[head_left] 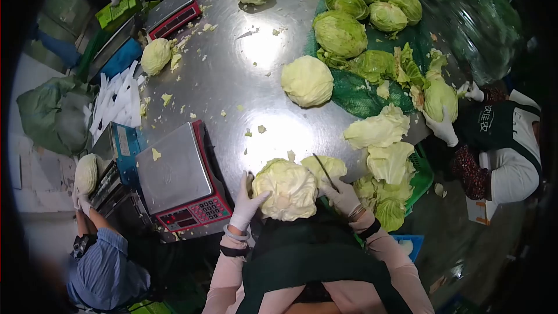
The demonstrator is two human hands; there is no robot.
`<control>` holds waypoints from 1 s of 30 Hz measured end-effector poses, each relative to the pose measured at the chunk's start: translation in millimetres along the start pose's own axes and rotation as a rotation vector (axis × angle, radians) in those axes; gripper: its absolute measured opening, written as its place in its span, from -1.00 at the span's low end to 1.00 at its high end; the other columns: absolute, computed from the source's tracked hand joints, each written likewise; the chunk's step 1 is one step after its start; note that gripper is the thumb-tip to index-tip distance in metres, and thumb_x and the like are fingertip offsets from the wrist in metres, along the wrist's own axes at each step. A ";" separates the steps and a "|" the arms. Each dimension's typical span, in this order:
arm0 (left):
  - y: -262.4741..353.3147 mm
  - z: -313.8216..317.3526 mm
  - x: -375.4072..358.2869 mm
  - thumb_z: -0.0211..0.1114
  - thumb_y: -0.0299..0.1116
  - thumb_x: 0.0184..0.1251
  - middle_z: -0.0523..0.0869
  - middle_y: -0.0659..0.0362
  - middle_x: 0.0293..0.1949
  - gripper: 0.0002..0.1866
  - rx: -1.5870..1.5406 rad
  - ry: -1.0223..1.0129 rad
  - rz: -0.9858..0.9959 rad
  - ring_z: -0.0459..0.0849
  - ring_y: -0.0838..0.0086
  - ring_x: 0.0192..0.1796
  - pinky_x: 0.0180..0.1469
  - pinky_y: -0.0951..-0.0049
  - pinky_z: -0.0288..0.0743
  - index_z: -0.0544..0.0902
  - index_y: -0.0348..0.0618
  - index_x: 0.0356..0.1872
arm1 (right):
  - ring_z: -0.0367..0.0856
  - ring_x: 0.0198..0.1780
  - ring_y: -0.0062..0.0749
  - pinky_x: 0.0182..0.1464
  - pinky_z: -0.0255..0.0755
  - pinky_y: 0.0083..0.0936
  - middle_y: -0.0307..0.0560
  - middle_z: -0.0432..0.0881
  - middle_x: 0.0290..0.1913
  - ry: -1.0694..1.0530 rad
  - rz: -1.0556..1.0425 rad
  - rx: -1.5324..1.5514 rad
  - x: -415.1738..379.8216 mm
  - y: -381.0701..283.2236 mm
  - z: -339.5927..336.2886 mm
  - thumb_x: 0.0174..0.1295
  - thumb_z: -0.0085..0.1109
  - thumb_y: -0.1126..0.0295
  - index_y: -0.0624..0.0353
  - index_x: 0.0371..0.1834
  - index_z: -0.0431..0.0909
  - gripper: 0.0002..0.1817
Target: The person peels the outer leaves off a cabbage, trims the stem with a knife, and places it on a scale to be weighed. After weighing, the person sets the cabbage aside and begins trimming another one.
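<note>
A pale, trimmed cabbage (pixel 285 192) is at the table's near edge, in front of my dark apron. My left hand (pixel 249 203), in a white glove, grips the cabbage from its left side, fingers curled around it. My right hand (pixel 344 196), also gloved, holds a knife (pixel 324 168) and is close against the cabbage's right side. The knife's dark blade points up and away from me. A loose cabbage leaf (pixel 334 166) lies just beyond the blade. The fingertips of my right hand are partly hidden.
A red-framed scale (pixel 174 168) stands left; another scale (pixel 171 14) is farther back. Cabbages (pixel 340 34) lie on green netting at the right, with peeled leaves (pixel 386 163) by a green crate (pixel 421 177). A co-worker (pixel 500 139) handles a cabbage right; another person (pixel 104 261) works left.
</note>
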State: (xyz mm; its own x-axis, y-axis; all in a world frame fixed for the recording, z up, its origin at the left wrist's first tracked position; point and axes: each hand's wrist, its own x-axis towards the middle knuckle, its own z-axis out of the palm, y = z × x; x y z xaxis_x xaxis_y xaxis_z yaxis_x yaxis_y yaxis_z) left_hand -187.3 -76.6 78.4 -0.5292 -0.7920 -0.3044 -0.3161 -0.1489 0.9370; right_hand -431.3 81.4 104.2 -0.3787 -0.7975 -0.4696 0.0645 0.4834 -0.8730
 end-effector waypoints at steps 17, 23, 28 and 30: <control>13.3 5.6 6.5 0.36 -0.26 0.17 0.48 0.06 0.09 -0.33 -0.401 -0.086 -0.254 0.44 0.41 0.14 0.20 0.43 0.34 0.28 -0.34 0.24 | 0.51 -0.51 -0.64 -0.47 0.37 -0.66 -0.22 0.60 -0.44 -0.002 -0.088 0.168 62.4 14.8 20.2 0.26 0.11 0.29 0.27 0.04 0.51 -0.64; 1.9 21.0 5.9 0.53 -0.21 -0.07 0.46 -0.02 0.09 -0.13 -0.131 0.050 -0.069 0.44 0.34 0.15 0.18 0.40 0.37 0.23 -0.33 0.22 | 0.44 -0.65 -0.54 -0.58 0.32 -0.61 -0.11 0.62 -0.49 -0.062 -0.036 0.017 6.4 -27.9 -6.1 0.39 -0.20 0.13 0.23 -0.09 0.55 -0.59; 2.5 16.8 9.1 0.54 -0.23 -0.08 0.46 -0.04 0.09 -0.12 -0.094 0.021 -0.103 0.46 0.31 0.13 0.16 0.37 0.39 0.21 -0.34 0.22 | 0.34 -0.74 -0.58 -0.64 0.24 -0.68 -0.16 0.56 -0.62 -0.336 0.222 0.060 -20.6 -37.9 5.7 0.42 -0.25 0.13 0.23 -0.23 0.55 -0.57; 7.6 17.1 8.4 0.53 -0.24 -0.07 0.46 -0.04 0.09 -0.12 -0.127 0.013 -0.096 0.46 0.31 0.13 0.16 0.38 0.39 0.20 -0.34 0.23 | 0.31 -0.74 -0.63 -0.65 0.20 -0.70 -0.20 0.49 -0.70 -0.395 0.249 0.110 -19.2 -35.2 7.5 0.43 -0.29 0.09 0.21 -0.28 0.54 -0.54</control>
State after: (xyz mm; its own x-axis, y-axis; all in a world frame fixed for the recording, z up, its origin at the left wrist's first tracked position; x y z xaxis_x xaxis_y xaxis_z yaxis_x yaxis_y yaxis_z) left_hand -207.7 -74.3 80.1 -0.4911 -0.7780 -0.3917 -0.2618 -0.2970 0.9183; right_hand -419.4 76.9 143.0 0.0394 -0.7490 -0.6614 0.2136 0.6530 -0.7266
